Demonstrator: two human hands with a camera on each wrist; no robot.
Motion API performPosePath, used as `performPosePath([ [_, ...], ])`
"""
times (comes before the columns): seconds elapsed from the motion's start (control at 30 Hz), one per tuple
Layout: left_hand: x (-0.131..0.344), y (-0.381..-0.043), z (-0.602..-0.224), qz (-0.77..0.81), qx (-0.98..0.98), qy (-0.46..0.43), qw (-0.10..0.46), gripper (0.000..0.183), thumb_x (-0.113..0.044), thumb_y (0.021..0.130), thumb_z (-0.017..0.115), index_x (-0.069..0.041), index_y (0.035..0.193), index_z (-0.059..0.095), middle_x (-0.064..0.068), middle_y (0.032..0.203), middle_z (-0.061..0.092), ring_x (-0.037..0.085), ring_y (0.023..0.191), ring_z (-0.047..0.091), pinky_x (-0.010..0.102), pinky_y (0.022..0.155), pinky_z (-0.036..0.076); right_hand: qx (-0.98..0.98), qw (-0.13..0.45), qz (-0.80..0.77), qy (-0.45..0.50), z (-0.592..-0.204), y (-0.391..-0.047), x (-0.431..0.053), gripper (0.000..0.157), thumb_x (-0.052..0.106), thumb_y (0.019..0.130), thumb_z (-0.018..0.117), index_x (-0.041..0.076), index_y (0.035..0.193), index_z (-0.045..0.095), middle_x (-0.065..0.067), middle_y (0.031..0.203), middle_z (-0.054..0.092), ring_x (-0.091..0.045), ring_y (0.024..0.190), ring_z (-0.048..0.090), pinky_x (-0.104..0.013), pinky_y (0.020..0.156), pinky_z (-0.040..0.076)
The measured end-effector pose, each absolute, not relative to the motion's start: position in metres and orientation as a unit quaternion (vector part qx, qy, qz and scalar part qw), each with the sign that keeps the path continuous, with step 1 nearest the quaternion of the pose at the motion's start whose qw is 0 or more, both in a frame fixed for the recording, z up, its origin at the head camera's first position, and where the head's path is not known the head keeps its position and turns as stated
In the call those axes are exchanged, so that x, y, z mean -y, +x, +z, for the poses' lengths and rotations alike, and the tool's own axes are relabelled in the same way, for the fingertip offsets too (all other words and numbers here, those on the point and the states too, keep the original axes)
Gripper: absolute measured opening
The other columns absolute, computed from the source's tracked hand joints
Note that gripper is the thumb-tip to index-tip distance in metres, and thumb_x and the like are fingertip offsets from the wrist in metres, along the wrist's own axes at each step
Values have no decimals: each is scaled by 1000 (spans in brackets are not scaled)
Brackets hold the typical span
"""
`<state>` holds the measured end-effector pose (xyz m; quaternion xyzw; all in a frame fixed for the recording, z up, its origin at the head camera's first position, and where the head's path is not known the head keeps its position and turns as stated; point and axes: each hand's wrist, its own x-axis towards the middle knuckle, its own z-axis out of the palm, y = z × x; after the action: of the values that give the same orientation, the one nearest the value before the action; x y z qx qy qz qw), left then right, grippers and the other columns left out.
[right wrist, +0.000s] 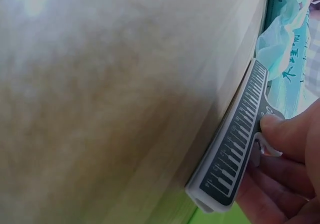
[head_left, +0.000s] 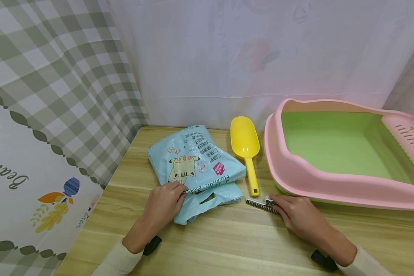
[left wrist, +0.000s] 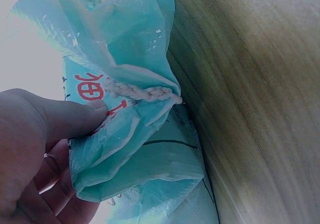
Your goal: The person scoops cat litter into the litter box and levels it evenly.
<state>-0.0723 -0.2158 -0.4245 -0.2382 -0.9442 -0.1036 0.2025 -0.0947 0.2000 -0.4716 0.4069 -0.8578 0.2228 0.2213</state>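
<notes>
A light-blue cat litter bag with a printed cat lies on the wooden table, its handle end towards me. My left hand grips the bag near that end. In the left wrist view the thumb presses on the plastic and the other fingers are partly hidden behind it; a braided white cord runs across the folded top. Between thumb and fingers, my right hand pinches a wide clip with a piano-key print. The clip's long edge is low over the tabletop, right of the bag.
A yellow scoop lies behind the clip, handle towards me. To the right stands a large pink-rimmed litter box with a green inside, close to my right hand. White curtain hangs behind the table; checked cloth hangs at left.
</notes>
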Motion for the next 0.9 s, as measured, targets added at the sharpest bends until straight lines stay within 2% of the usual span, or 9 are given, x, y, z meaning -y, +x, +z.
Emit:
performPosePath([
  [0.1,216,-72,-425,-103,944,-238,203,23,0,80,97,-6,95,81,6,89,76,24,79,76,42,67,63,866,216,205,401,-472,-93,-199,30,22,110,66,-2,123,79,-12,108,82,-27,88,81,-49,76,64],
  [0.2,216,-73,-425,-103,944,-238,204,23,0,80,97,-6,95,81,6,89,76,25,80,76,42,67,63,872,215,186,397,-473,-93,-198,29,13,99,76,-3,123,78,-14,109,81,-29,88,81,-50,76,64],
  [0.27,216,-73,-425,-103,944,-238,204,23,0,80,97,-6,94,81,6,89,76,25,80,76,42,68,64,875,216,177,395,-472,-92,-198,30,13,98,76,-4,123,78,-15,109,81,-30,88,81,-50,75,64],
  [0.4,216,-73,-425,-101,945,-237,204,23,0,80,97,-6,94,81,6,90,76,25,80,76,42,69,64,879,217,154,395,-471,-92,-198,32,21,109,66,-6,122,77,-17,110,81,-32,84,80,-50,72,64],
  [0.47,216,-73,-425,-100,945,-236,204,23,-1,80,97,-6,95,81,6,90,76,25,81,77,43,69,64,882,217,145,392,-470,-91,-198,33,21,110,65,-7,122,77,-18,109,80,-33,82,79,-50,70,64],
  [0.67,217,-73,-426,-100,944,-238,205,23,-1,80,97,-6,94,81,6,90,76,25,81,77,43,69,64,890,214,136,378,-468,-89,-195,36,10,90,81,-8,121,76,-19,107,80,-35,80,78,-50,67,64],
  [0.9,217,-74,-427,-107,941,-242,211,23,1,80,96,-6,94,80,6,90,76,25,80,77,42,67,63,896,210,131,368,-467,-89,-194,36,9,87,85,-6,118,76,-16,102,79,-32,78,77,-48,66,63],
])
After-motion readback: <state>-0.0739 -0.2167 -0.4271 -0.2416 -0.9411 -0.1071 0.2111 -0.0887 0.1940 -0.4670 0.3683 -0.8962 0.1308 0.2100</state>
